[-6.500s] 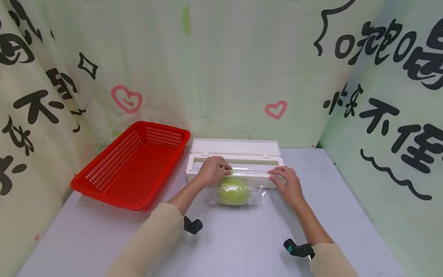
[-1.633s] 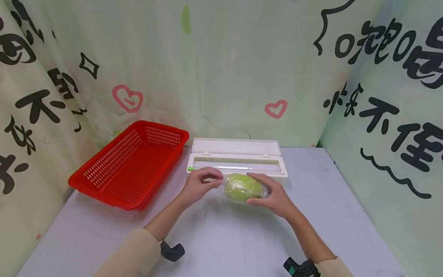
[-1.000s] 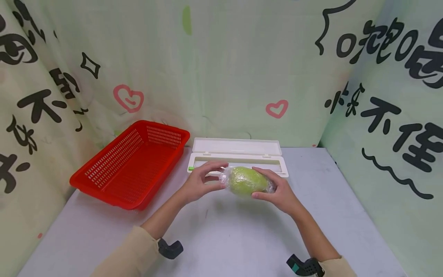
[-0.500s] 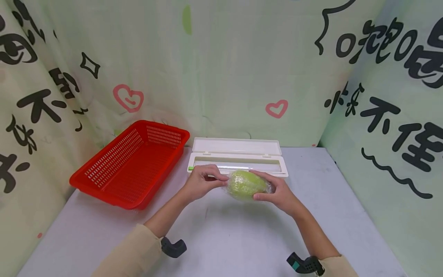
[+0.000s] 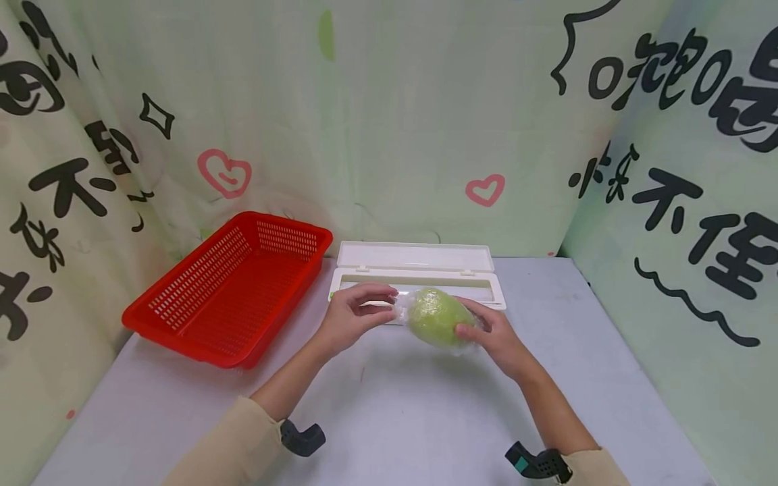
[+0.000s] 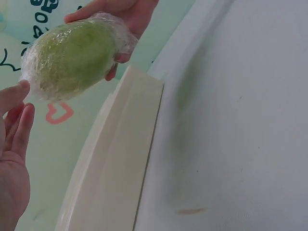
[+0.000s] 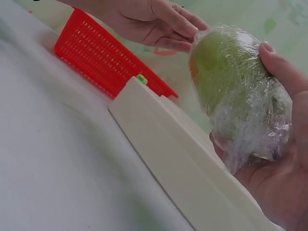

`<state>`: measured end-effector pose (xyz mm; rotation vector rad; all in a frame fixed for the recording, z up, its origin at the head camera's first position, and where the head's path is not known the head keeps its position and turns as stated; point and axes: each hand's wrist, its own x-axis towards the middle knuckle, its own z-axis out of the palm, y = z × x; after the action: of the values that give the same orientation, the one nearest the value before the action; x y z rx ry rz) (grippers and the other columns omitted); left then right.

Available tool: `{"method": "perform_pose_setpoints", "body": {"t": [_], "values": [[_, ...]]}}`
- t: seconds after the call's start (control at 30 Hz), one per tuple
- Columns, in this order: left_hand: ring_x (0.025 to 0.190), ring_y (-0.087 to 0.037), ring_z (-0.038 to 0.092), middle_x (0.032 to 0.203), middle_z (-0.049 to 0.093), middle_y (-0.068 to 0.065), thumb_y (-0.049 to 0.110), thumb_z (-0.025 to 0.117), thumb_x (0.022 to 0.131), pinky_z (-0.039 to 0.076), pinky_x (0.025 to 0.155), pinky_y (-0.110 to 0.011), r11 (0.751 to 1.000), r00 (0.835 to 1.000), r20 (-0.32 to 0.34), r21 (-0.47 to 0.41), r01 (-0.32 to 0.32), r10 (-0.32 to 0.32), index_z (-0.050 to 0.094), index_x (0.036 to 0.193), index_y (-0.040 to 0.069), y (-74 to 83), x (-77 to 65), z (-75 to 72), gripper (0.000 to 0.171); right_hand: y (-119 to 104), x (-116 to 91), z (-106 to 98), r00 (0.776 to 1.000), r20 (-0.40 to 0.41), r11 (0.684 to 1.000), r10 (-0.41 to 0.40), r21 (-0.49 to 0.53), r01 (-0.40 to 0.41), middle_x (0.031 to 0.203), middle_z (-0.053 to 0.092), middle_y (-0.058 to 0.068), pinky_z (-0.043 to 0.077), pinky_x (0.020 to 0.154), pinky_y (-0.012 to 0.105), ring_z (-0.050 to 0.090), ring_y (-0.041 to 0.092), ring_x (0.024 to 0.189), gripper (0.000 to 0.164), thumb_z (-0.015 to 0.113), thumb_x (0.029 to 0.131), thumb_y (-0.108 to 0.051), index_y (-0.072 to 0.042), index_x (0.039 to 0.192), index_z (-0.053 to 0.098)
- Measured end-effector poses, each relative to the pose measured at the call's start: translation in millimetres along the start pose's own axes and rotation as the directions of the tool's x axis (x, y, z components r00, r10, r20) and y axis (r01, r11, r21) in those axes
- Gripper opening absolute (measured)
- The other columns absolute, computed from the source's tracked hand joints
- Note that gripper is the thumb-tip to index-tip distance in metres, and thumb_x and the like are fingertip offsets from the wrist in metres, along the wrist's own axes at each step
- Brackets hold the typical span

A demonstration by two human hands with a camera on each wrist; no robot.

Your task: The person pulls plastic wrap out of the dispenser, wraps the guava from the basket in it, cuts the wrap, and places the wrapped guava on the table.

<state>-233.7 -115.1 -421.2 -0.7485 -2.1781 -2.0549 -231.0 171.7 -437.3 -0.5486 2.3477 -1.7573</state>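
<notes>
A green, mango-like fruit wrapped in clear cling film is held above the table, in front of the white box. My right hand grips its right end, with the thumb across the near side. At the left end, the fingertips of my left hand touch the film, thumb and fingers slightly apart. In the left wrist view the thumb of that left hand meets the film edge of the fruit. Bunched film shows near the palm of the right hand in the right wrist view.
Behind the fruit stands a white cling-film dispenser box with its lid raised. Its green slider is at the left end. A red perforated basket sits to the left on the white table. Printed curtains enclose the table.
The fruit lay on the table 6.5 seconds ago, with both hands at the box; both hands now have it raised. Lately its left end has turned up, and the left fingers have parted from a pinch.
</notes>
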Motion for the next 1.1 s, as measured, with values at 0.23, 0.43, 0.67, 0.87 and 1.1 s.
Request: {"method": "perform_pose_setpoints", "body": {"t": [0.23,0.43,0.67,0.87,1.1], "values": [[0.098,-0.017,0.068,0.110,0.068,-0.014,0.004,0.079,0.076,0.057,0.085,-0.043,0.991,0.994,-0.032,0.086,-0.106,0.109,0.070,0.114,0.003,-1.1,0.3,7.6,0.039,-1,0,4,1.000,0.027,0.995,0.004,0.103,-0.007,0.111,0.061,-0.009,0.053,0.078,0.021,0.058,0.006,0.093,0.051,0.054,0.097,-0.017,0.004,0.141,0.042],[0.078,-0.009,0.066,0.084,0.070,-0.013,0.003,0.079,0.076,0.060,0.075,-0.032,0.977,0.992,0.010,0.175,-0.123,0.123,0.076,0.096,0.001,2.9,0.3,6.9,0.021,1,-1,4,0.996,0.081,0.997,-0.026,0.077,0.019,0.117,0.061,-0.011,0.053,0.081,0.024,0.058,0.008,0.098,0.049,0.056,0.095,-0.014,0.001,0.141,0.045],[0.069,-0.012,0.062,0.078,0.069,-0.011,0.004,0.080,0.076,0.056,0.064,-0.024,0.990,0.984,0.176,0.143,-0.004,-0.022,0.076,0.085,0.003,1.8,0.9,-1.7,0.011,-2,-1,-2,0.984,0.171,0.998,-0.060,-0.018,0.064,0.131,0.059,-0.001,0.048,0.091,0.029,0.055,0.011,0.110,0.048,0.062,0.091,-0.016,-0.009,0.138,0.053],[0.086,-0.020,0.067,0.106,0.065,-0.008,0.009,0.081,0.077,0.059,0.082,-0.029,0.991,0.962,0.256,0.115,0.068,-0.095,0.069,0.115,0.011,0.9,1.2,-4.1,0.040,0,0,-8,0.962,0.263,0.996,-0.077,-0.029,0.088,0.134,0.059,-0.003,0.044,0.096,0.042,0.054,0.009,0.113,0.047,0.062,0.091,-0.018,-0.015,0.138,0.054],[0.094,-0.015,0.063,0.109,0.062,-0.012,0.007,0.079,0.078,0.059,0.080,-0.029,0.999,0.976,0.213,0.008,-0.042,0.040,0.070,0.111,-0.004,4.5,0.2,4.6,0.035,7,1,-10,0.907,0.396,0.955,-0.143,0.296,0.021,0.111,0.066,-0.005,0.053,0.082,0.029,0.060,0.008,0.096,0.032,0.048,0.101,-0.019,-0.017,0.130,0.059]]}}
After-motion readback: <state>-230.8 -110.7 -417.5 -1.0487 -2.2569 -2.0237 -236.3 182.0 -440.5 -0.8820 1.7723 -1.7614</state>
